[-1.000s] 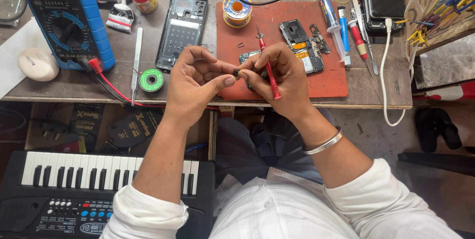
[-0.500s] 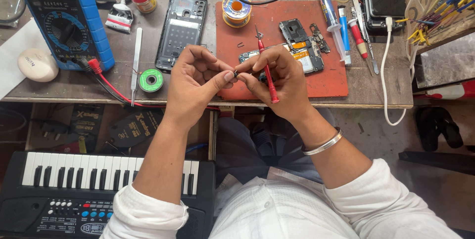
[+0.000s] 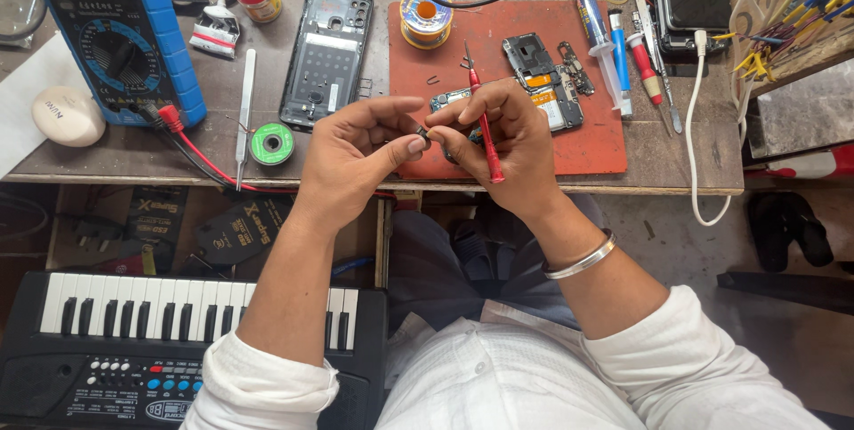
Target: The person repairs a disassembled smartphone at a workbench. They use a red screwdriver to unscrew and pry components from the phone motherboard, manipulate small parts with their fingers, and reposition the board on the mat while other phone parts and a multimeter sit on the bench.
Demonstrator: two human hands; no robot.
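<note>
Both hands meet just above the front edge of the workbench (image 3: 116,168), over the near left corner of the red mat (image 3: 587,141). The left hand (image 3: 356,159) pinches a tiny dark part (image 3: 423,134) between thumb and forefinger; what kind of part it is, perhaps a screw, is too small to tell. The right hand (image 3: 503,141) touches the same part with its fingertips while its fingers curl around a red screwdriver (image 3: 483,132), tip pointing away toward the mat's middle. A stripped phone board (image 3: 544,79) lies on the mat just beyond the right hand. An open phone back cover (image 3: 326,55) lies left of the mat, with a green solder reel (image 3: 271,143) near the front edge.
</note>
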